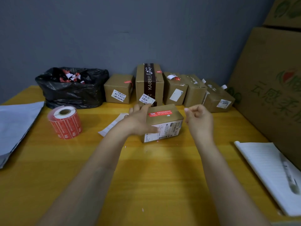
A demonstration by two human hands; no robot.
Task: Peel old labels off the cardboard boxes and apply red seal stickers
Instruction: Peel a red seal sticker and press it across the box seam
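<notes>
A small cardboard box [169, 119] lies on the yellow table [154, 176] in the middle. A red seal sticker [159, 113] runs across its top, and a white shipping label [169, 130] covers its front face. My left hand [140, 119] grips the box's left end, thumb on the front label and fingers over the top edge. My right hand [199, 119] hovers just right of the box with fingers curled, and nothing shows in it. A roll of red seal stickers [65, 123] stands to the left.
Several cardboard boxes [175, 90] with labels line the back wall. A black rubbish bag [71, 93] of sticker scraps sits back left. A white backing strip [114, 124] lies beside the roll. A notebook [263, 162] with a pen [289, 175] and large cartons [268, 82] fill the right; a grey mailer [16, 124] lies left.
</notes>
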